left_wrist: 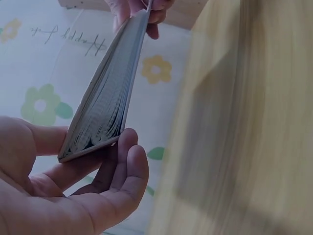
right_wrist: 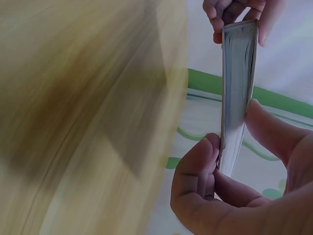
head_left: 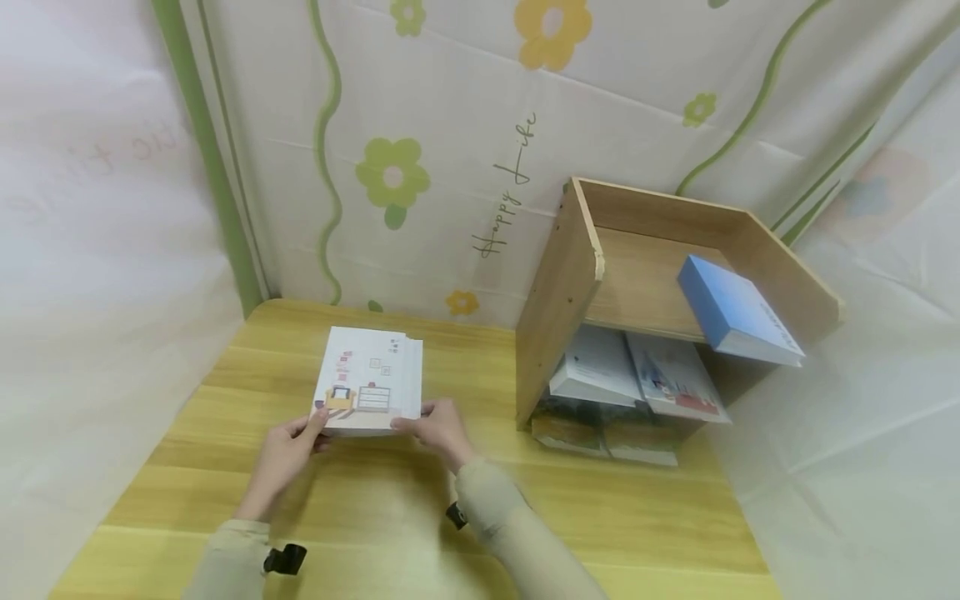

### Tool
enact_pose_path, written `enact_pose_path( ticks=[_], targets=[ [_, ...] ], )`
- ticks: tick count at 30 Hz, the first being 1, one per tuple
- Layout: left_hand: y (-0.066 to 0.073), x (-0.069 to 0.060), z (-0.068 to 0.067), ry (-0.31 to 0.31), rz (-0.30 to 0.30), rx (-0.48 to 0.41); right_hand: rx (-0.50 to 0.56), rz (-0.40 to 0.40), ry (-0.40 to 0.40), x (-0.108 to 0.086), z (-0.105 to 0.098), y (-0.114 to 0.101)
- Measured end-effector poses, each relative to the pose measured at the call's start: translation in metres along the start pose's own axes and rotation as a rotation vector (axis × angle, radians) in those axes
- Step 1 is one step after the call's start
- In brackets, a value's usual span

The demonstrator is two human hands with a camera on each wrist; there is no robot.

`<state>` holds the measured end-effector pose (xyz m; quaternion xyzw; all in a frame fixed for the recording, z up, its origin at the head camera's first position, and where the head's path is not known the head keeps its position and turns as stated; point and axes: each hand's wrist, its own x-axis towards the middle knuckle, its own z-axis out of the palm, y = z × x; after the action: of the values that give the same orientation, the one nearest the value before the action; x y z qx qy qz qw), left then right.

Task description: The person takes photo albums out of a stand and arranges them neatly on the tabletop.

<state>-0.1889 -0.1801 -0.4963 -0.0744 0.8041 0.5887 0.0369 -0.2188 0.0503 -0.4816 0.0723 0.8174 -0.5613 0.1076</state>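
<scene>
One held book (head_left: 365, 379), drawings (head_left: 372, 398) head-view only

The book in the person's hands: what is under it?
Under the book are fingers of the left hand and right hand, then the wooden table. In the head view, the book covers much of these fingers.

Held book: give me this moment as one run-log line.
left hand: grips left side; right hand: grips right side; held book: off table; blue book: upper level of shelf
</scene>
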Motion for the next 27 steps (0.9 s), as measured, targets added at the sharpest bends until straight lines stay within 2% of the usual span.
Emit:
enact_pose_path(
  ticks=[5, 15, 20, 27],
  targets=[
    [0.001, 0.002, -0.008, 0.007, -0.010, 0.121, -0.093, -0.002, 0.061, 0.007, 0.011, 0.001],
    [0.003, 0.012, -0.016, 0.000, 0.024, 0.277, -0.103, 0.063, 0.092, 0.016, 0.022, 0.001],
    [-0.002, 0.021, -0.023, 0.007, 0.024, 0.314, -0.063, 0.071, 0.072, 0.017, 0.029, -0.004],
    [-0.007, 0.029, -0.033, 0.041, -0.019, 0.316, 0.021, 0.106, 0.087, 0.023, 0.048, -0.011]
  ],
)
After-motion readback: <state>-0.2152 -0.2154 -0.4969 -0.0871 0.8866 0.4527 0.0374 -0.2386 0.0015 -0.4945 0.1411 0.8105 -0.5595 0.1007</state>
